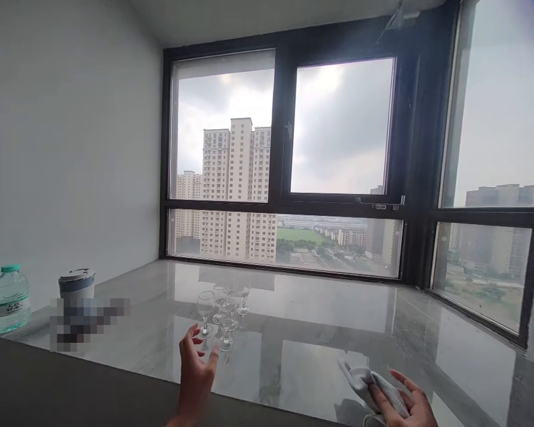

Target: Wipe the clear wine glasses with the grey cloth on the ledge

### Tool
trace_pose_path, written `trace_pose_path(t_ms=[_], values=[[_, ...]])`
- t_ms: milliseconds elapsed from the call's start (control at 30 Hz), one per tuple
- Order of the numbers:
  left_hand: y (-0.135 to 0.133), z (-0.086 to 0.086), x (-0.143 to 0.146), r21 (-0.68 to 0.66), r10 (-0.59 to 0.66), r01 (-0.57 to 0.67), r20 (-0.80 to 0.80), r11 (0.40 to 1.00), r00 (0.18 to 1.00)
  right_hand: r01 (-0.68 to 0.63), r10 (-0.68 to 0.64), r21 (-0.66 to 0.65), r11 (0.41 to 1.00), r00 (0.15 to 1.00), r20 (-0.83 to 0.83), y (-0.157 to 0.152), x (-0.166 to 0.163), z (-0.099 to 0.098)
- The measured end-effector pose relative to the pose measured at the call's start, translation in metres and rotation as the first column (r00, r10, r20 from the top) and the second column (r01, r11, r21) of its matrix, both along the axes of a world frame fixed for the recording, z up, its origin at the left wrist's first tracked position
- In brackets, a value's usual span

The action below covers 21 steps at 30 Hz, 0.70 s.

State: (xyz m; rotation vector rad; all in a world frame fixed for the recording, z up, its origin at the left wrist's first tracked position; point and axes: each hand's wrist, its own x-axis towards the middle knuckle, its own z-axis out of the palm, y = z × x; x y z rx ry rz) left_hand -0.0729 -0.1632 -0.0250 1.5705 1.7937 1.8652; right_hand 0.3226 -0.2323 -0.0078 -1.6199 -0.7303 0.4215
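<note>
My left hand [198,363] reaches over the front of the sill, thumb and fingers apart and holding nothing. Just beyond its fingertips is a cluster of several small clear stemmed glasses [206,305], standing upright and partly overlapping. Whether a fingertip touches the nearest glass, I cannot tell. At the lower right, my right hand [412,403] grips a crumpled whitish-grey cloth [365,382] between thumb and fingers. Under the cloth a pale curved edge shows at the bottom of the picture; what it belongs to is cut off.
The glossy grey marble sill [307,367] mirrors the windows. A green-capped water bottle [10,299] and a lidded cup [77,284] stand at the left by the wall, beside a blurred-out patch. Dark-framed windows [285,204] close off the back and right.
</note>
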Motion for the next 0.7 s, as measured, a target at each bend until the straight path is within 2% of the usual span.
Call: trace_pose_path(t_ms=[67, 133, 267, 367, 467, 567, 633, 700], values=[[0.016, 0.006, -0.001, -0.049, -0.057, 0.059, 0.04, 0.997, 0.998, -0.048, 0.048, 0.042, 0.998, 0.999, -0.001, 0.0, -0.005, 0.006], [0.032, 0.011, 0.005, -0.164, -0.098, 0.108, 0.065, 0.981, 0.993, -0.086, 0.086, 0.08, 0.993, 0.996, -0.006, -0.001, -0.011, 0.013], [0.056, 0.019, 0.015, -0.356, -0.081, 0.143, 0.184, 0.923, 0.98, -0.112, 0.11, 0.123, 0.986, 0.994, 0.023, -0.005, -0.021, 0.027], [0.064, 0.021, 0.015, -0.389, -0.233, 0.299, 0.208, 0.871, 0.95, -0.158, 0.154, 0.148, 0.976, 0.987, 0.036, -0.007, -0.027, 0.034], [0.059, 0.016, 0.022, -0.359, -0.414, 0.414, 0.08, 0.836, 0.907, -0.171, 0.149, 0.218, 0.961, 0.982, 0.113, -0.008, -0.037, 0.041], [0.049, 0.008, 0.046, -0.33, -0.571, 0.514, -0.102, 0.792, 0.815, -0.193, 0.1, 0.313, 0.93, 0.952, 0.29, -0.017, -0.052, 0.057], [0.049, 0.009, 0.071, -0.317, -0.616, 0.544, -0.209, 0.777, 0.759, -0.237, 0.051, 0.365, 0.9, 0.89, 0.453, -0.031, -0.064, 0.073], [0.057, 0.017, 0.101, -0.277, -0.608, 0.545, -0.268, 0.791, 0.747, -0.264, -0.051, 0.433, 0.862, 0.805, 0.591, -0.049, -0.079, 0.089]])
